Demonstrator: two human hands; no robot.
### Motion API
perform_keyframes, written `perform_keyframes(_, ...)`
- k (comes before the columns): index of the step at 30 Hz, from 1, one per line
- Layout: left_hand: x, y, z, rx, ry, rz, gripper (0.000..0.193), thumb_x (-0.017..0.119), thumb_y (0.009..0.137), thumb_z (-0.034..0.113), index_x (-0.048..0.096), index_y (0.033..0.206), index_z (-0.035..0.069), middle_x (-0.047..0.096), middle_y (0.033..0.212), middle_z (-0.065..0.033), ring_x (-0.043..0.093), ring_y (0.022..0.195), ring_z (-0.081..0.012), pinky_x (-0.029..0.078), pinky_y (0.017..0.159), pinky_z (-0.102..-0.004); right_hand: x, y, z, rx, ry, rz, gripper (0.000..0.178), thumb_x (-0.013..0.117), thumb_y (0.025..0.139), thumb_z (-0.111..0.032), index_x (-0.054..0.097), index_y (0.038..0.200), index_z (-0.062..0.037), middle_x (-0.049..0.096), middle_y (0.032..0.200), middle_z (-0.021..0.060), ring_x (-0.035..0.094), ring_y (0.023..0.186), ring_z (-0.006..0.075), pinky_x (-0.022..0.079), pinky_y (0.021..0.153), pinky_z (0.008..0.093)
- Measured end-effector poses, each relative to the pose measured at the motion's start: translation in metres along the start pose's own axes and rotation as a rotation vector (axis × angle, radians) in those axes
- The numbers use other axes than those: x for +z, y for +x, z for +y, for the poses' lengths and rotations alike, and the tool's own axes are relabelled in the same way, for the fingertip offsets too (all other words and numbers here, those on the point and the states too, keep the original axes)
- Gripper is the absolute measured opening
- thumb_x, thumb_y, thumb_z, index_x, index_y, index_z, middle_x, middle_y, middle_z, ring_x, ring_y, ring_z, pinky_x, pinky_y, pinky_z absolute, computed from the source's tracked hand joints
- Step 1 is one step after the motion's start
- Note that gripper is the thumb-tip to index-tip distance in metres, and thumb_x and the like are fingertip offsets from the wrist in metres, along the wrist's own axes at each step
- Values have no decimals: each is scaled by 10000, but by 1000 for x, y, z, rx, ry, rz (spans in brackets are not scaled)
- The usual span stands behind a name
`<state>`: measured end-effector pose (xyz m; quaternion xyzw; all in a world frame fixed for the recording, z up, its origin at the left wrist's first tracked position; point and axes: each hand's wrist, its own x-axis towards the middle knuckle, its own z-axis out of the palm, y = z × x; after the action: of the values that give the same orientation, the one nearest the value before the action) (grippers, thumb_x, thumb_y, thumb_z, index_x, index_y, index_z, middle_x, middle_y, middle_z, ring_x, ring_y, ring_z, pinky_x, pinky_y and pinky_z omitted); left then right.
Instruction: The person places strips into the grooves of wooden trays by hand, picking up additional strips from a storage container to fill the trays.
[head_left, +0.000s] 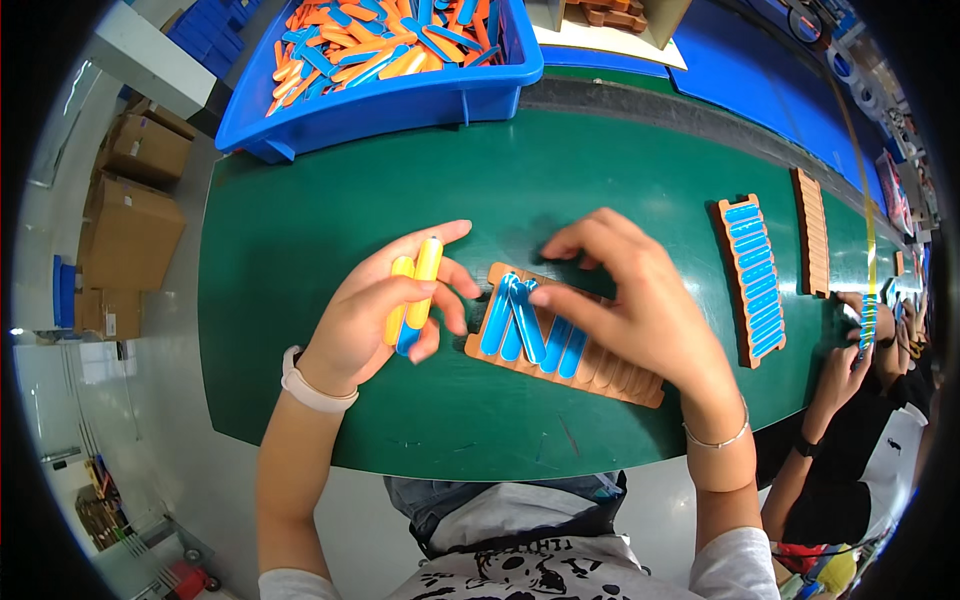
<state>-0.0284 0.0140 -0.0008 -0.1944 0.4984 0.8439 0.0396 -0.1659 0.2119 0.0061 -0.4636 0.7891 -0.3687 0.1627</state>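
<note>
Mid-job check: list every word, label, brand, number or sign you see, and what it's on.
Shirt: dark printed lettering above a graphic, partly lost in the folds; not quoted here.
Cardboard boxes: small pale labels, too small to read.
Co-worker's white clothing: a small dark mark, too small to read.
Tray, sticks in the left hand, blue bin: no text visible.
</note>
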Motion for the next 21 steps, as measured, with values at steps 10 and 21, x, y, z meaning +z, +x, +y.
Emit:
perform_keyframes(10,-1,-3,7,-48,245,-49,470,455,975,266,398,1305,-63,644,883,-191,547,417,-133,325,323,-185,6,-5,1,-33,-266,49,115,699,779,-169,648,876,-134,527,1029,52,456,1021,253,306,863,397)
perform_keyframes(21,-14,-7,-1,-19,273,-141,298,541,957,277,533,828,8,596,635,-74,453,427,-53,314,396,-185,7,-13,-8,-60,-453,-29,350,718,773,-284,536,977,-65,465,1029,101,438,979,274,310,816,405)
